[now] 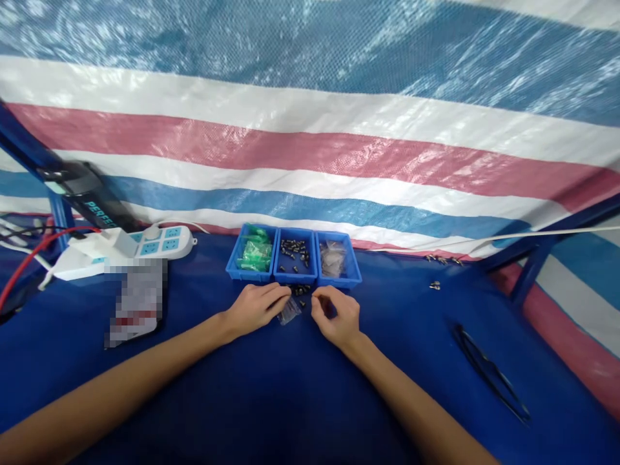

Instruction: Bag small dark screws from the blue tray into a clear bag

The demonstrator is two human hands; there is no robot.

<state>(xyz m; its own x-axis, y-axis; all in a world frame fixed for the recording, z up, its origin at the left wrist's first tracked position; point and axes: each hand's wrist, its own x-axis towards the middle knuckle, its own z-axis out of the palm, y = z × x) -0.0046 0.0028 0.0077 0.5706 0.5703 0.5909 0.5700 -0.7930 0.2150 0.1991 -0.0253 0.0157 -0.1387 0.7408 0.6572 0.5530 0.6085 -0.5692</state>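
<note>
My left hand (pixel 256 309) is closed on a small clear plastic bag (pixel 289 311) that lies on the blue table. To its right my right hand (pixel 338 314) is curled, thumb and forefinger together; whatever is between them is too small to make out. Several dark screws (pixel 299 290) lie on the table between and just beyond my hands. Behind them stand three blue trays: the left tray (pixel 232 253) holds green bags, the middle tray (pixel 296 280) dark screws, and the right tray (pixel 355 266) clear bags.
A white power strip (pixel 183 242), a blurred-out flat object (pixel 138 300) and a dark bottle (pixel 94 194) are at the left. Black glasses (pixel 489 371) lie at the right, with small metal parts (pixel 434 285) beyond them. A striped sheet (pixel 310 148) hangs behind.
</note>
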